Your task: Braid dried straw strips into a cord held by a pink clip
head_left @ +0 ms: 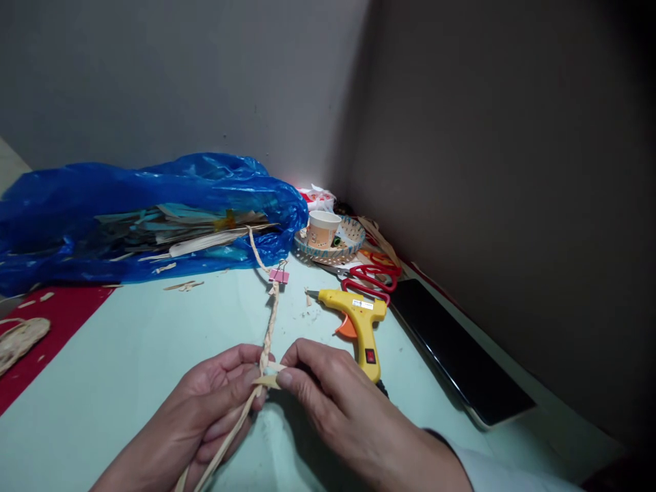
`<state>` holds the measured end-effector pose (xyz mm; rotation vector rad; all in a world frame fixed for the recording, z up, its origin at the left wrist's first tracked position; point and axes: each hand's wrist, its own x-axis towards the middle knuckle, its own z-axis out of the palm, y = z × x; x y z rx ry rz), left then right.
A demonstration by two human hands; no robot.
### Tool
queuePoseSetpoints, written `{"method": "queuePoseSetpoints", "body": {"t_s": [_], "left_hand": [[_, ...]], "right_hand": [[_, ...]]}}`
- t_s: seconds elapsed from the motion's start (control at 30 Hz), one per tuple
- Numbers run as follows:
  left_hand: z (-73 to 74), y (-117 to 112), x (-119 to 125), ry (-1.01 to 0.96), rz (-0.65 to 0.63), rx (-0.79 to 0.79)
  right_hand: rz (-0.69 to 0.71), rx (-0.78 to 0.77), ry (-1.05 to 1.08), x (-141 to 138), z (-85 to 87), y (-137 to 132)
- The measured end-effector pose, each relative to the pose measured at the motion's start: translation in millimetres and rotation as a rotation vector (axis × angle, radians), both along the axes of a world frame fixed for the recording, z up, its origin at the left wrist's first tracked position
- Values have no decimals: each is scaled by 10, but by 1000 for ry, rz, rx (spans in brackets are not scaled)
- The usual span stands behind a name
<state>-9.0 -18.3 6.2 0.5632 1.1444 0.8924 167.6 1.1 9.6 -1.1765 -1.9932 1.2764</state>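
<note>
A pale braid of flat dried-fibre strips [271, 318] runs from a pink binder clip [279, 276] down to my hands. My left hand [220, 396] is closed on the braid's lower end, thumb on top. Loose strands [225, 441] trail from there towards the bottom edge. With thumb and forefinger, my right hand [328, 389] pinches a short folded strip [267, 381] that sticks out to the right of the braid. Beyond the clip, the braid's thin tail bends up to the blue bag.
A blue plastic bag [154, 178] holding dried strips lies at the back left. To the right are a yellow glue gun [361, 314], red-handled scissors [372, 273], a black phone-like slab [456, 348] and a woven tray [353, 236] with a paper cup [322, 229]. A woven piece [23, 342] sits far left.
</note>
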Motion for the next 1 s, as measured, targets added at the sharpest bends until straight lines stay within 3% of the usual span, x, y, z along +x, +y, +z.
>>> {"method": "queuePoseSetpoints", "body": {"t_s": [0.17, 0.4, 0.5, 0.6, 0.73, 1.0], "left_hand": [[-10, -13, -14, -11, 10, -7], [0, -43, 70, 17, 100, -18], [-37, -57, 102, 68, 137, -1], [-76, -73, 117, 126, 131, 34], [-99, -99, 131, 177, 142, 76], [26, -119, 210, 306, 155, 63]], "right_hand": [[-19, -24, 19, -18, -65, 12], [-37, -84, -20, -77, -2, 14], [-63, 39, -187, -95, -17, 6], [-88, 262, -385, -109, -71, -7], [-21, 499, -542, -130, -121, -51], [129, 491, -659, -144, -58, -139]]}}
